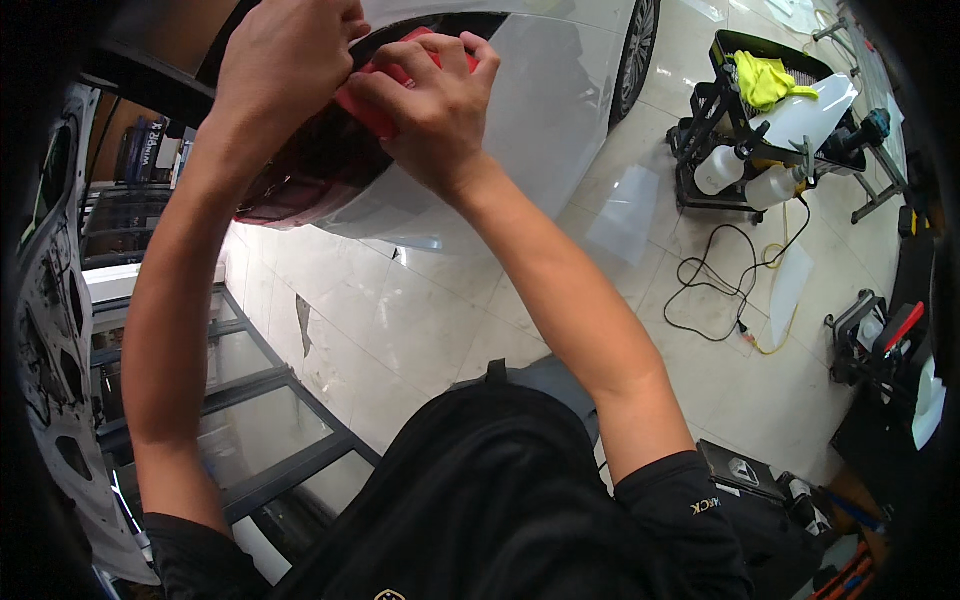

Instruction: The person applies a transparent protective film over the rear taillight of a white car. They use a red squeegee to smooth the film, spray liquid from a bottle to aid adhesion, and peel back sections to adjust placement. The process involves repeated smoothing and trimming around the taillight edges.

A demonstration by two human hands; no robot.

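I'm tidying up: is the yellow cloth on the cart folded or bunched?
Bunched: the yellow cloth lies in uneven wrinkles, without neat folded edges.

Hands — left cut by top edge | red tool — partly covered

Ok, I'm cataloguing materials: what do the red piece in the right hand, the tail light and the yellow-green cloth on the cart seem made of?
Red piece: possibly plastic or rubber, smooth, solid in colour; the right hand hides part.
Tail light: likely glossy tinted plastic, given reflections on dark red.
Yellow-green cloth: probably soft, matte fabric, lying in loose folds; fibre unclear.
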